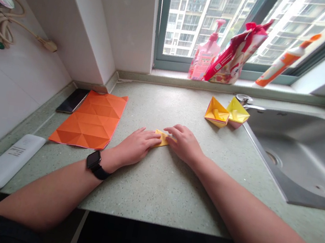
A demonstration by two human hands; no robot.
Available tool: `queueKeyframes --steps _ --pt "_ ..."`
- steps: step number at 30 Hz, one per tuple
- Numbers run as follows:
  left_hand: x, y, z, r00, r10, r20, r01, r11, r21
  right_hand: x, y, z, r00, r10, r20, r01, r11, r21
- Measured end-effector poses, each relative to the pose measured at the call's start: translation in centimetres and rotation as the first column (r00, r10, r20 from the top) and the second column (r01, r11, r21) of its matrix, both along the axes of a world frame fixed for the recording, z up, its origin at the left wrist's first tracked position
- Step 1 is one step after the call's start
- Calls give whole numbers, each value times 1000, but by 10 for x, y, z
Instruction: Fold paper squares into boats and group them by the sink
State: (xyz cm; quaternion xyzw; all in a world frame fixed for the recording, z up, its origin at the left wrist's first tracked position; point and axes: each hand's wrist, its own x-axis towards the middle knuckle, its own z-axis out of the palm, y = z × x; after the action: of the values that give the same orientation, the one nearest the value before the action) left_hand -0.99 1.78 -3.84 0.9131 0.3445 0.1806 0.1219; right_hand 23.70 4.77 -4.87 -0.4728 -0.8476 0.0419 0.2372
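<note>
Inspection finds your left hand [137,147] and right hand [184,144] palm down on the speckled green stone countertop [150,190], fingers extended and the two hands set narrowly apart. Neither is visibly closed into a grip. The fingers of both hands rest on a small folded piece of yellow paper [162,138], which lies flat between them near the front-centre of the countertop. Your fingers cover much of it, so I cannot tell whether they are pinching its edges. Recommended practice: keep both hands level, apply even pressure, and check that the paper's edges stay aligned. Run one fingertip firmly along any crease, working from the centre outward, so the layers do not slip. Keep your black smartwatch [93,159] clear of the paper. Two folded yellow paper boats [227,114] sit to the right, just beside the stainless steel sink [297,158], and are well apart from your right hand. To the left, a creased orange paper sheet [89,119] lies near a black smartphone [73,100]. Neither is close enough to interfere with the paper under your hands.
</note>
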Motion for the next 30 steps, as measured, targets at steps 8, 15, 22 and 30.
queueKeyframes --steps 8,15,22,30 --pt "-1 -3 0 1000 -12 -12 11 1000 -17 1 -29 17 976 150 156 -154 988 18" --pt "-5 -13 15 994 -52 -93 57 997 48 1 -39 23 966 147 211 -135 988 -73" --pt "-3 -16 21 993 2 -116 3 999 40 -1 -42 24 963 168 209 -160 986 -51" --pt "-8 -18 29 984 63 -164 -61 998 19 -5 -46 30 961 132 242 -106 987 -117"
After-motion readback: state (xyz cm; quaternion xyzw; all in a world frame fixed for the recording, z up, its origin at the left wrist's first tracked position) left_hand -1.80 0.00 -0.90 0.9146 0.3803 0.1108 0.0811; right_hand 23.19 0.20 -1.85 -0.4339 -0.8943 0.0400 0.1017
